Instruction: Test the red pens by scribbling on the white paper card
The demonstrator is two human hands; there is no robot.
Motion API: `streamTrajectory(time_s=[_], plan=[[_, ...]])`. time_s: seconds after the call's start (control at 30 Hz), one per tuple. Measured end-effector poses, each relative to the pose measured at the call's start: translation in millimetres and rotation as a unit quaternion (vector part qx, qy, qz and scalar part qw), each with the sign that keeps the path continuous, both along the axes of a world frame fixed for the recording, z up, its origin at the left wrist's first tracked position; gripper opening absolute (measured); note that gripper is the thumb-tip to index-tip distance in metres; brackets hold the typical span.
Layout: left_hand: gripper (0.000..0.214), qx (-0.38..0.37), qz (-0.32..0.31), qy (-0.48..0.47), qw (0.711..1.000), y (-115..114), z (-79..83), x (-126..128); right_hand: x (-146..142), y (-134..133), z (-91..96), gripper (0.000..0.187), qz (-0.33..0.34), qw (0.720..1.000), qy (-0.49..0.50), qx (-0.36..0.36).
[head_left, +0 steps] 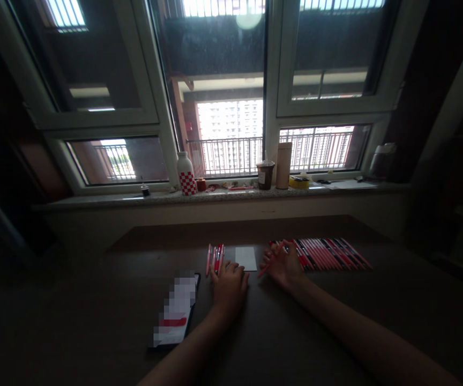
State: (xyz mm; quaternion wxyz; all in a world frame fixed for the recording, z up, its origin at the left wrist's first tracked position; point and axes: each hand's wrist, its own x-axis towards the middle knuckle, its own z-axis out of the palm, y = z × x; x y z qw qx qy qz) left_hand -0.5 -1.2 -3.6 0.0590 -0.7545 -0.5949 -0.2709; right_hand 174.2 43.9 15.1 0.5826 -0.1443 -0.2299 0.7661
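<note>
My right hand is closed on a red pen that slants across its fingers, just left of a long row of red and black pens laid side by side on the dark table. My left hand rests on the table with its fingers curled, its fingertips next to a small bunch of red pens. A small white card lies between the two hands. Whether the left hand holds anything is hidden.
A phone lies on the table left of my left arm. The windowsill behind carries a checked white bottle, a dark drink cup, a tall beige flask, a tape roll and papers.
</note>
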Motion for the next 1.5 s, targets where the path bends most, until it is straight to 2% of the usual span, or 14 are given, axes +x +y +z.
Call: streamTrajectory(time_s=[0.13, 0.33, 0.63, 0.73, 0.8, 0.87, 1.03, 1.23, 1.37, 1.5], plan=[[0.023, -0.005, 0.000, 0.012, 1.000, -1.7, 1.4, 0.2, -0.4, 0.4, 0.0, 0.047, 0.004, 1.000, 0.005, 0.005], [0.022, -0.006, 0.007, 0.026, 1.000, -3.7, 5.5, 0.8, 0.0, -0.3, 0.9, 0.041, -0.009, 1.000, -0.024, 0.002], [0.023, -0.002, 0.003, 0.025, 1.000, -3.3, 4.4, -0.5, -1.0, 2.3, 0.5, 0.045, -0.019, 1.000, -0.003, -0.009], [0.024, -0.007, 0.007, 0.021, 1.000, -3.3, 5.0, -0.3, -0.9, 5.3, -3.1, 0.031, -0.027, 1.000, -0.010, -0.013], [0.025, -0.011, 0.014, 0.016, 1.000, -3.3, 5.2, -0.2, -1.2, 8.4, -8.2, 0.014, -0.034, 0.999, -0.023, -0.014], [0.026, -0.012, 0.018, 0.012, 1.000, -3.1, 5.1, -0.2, -1.8, 11.8, -14.2, 0.008, -0.047, 0.998, -0.041, -0.014], [0.023, -0.009, 0.018, 0.011, 1.000, -2.7, 3.6, -0.7, -4.1, 14.6, -22.3, 0.009, -0.085, 0.993, -0.088, 0.002], [0.022, -0.006, 0.011, 0.017, 1.000, -3.1, 4.6, -1.2, -6.5, 7.3, -14.4, 0.020, -0.118, 0.987, -0.104, 0.021], [0.019, -0.013, 0.006, 0.016, 1.000, -2.3, 4.3, -2.4, -8.6, 5.6, -16.6, 0.029, -0.147, 0.971, -0.180, 0.058], [0.017, -0.027, 0.004, 0.003, 1.000, -1.1, 3.9, -3.7, -7.9, 10.9, -26.1, 0.032, -0.191, 0.929, -0.293, 0.117]])
